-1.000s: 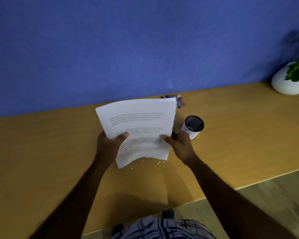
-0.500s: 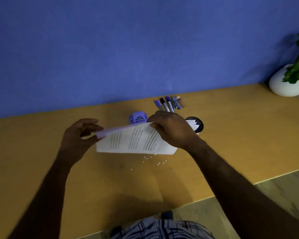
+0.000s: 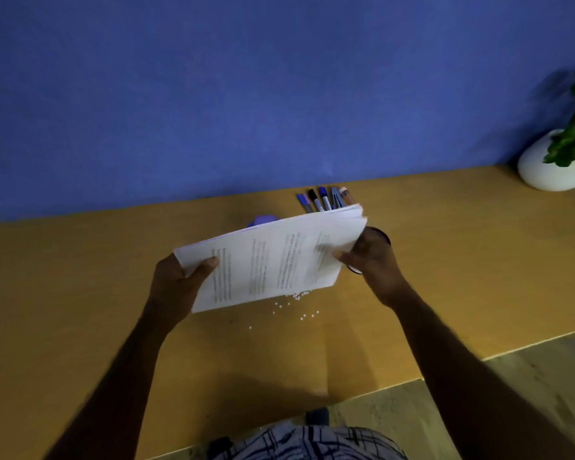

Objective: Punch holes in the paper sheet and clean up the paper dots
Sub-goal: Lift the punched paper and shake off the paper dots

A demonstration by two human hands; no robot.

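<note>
A stack of printed white paper sheets (image 3: 269, 260) hangs above the wooden desk (image 3: 80, 293), turned so the text lines run sideways. My left hand (image 3: 180, 283) grips its near-left corner, thumb on top. My right hand (image 3: 369, 260) holds the right edge. Several small white paper dots (image 3: 296, 303) lie scattered on the desk just below the sheets. A purple hole punch (image 3: 263, 220) peeks out behind the paper's far edge, mostly hidden.
Several markers and pens (image 3: 324, 199) lie in a row near the blue wall. A black mesh cup (image 3: 379, 237) sits behind my right hand, largely covered. A white pot with a green plant (image 3: 551, 167) stands at the far right. The desk's front edge (image 3: 445, 373) runs diagonally.
The paper was rotated from upright to sideways. My right hand went from on top of the stack to its right edge, and my left hand regripped the left corner.
</note>
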